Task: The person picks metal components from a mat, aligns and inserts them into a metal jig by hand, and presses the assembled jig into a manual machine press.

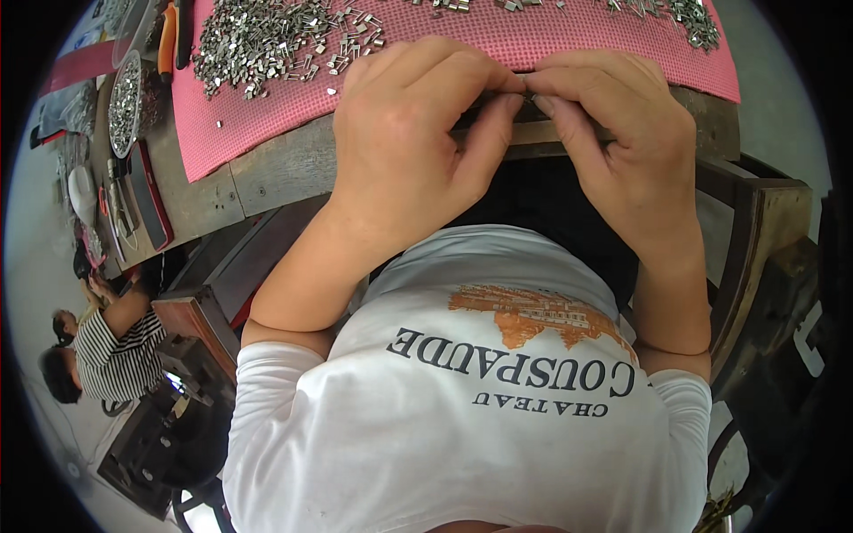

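My left hand (413, 133) and my right hand (626, 133) meet fingertip to fingertip at the near edge of the pink mat (267, 124). Thumb and index finger are pinched together on each. Whatever lies between the fingertips is tiny and mostly hidden; only a small dark bit shows. Just beyond my left hand spreads a heap of small silvery metal pieces (258, 44), some with thin wire legs. A smaller pile of similar pieces with wire legs (697, 25) is on the mat at the far right.
Left of the mat are orange-handled pliers (166, 44), a clear container of metal pieces (126, 107) and a dark phone-like slab with a red edge (149, 195). The wooden table edge (275, 178) runs below the mat. Another person in a striped shirt (115, 355) sits at lower left.
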Tool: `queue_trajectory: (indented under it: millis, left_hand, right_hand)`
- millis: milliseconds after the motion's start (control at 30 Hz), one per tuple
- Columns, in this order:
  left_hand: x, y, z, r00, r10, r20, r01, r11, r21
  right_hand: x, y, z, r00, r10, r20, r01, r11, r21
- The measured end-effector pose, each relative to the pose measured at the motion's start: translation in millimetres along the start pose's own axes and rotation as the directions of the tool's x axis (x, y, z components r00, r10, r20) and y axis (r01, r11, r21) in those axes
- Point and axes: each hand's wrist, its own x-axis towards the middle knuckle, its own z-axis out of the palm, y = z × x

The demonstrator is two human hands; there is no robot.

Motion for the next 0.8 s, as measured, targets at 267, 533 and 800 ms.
queue_trajectory:
  millis: [267, 533, 800]
  left_hand:
    - [5, 8, 3, 0.999, 0.042, 0.016, -0.044, 0.987, 0.153]
    - [4, 14, 1, 0.995, 0.095, 0.027, -0.098, 0.934, 0.342]
    - [4, 23, -15, 0.989, 0.081, 0.126, -0.127, 0.9, 0.416]
  right_hand:
    - [-3, 10, -8, 0.994, 0.086, -0.064, -0.073, 0.981, 0.18]
    - [-4, 15, -7, 0.996, 0.055, -0.065, -0.041, 0.98, 0.196]
    - [-2, 1, -7, 0.997, 0.072, -0.027, -0.067, 0.984, 0.164]
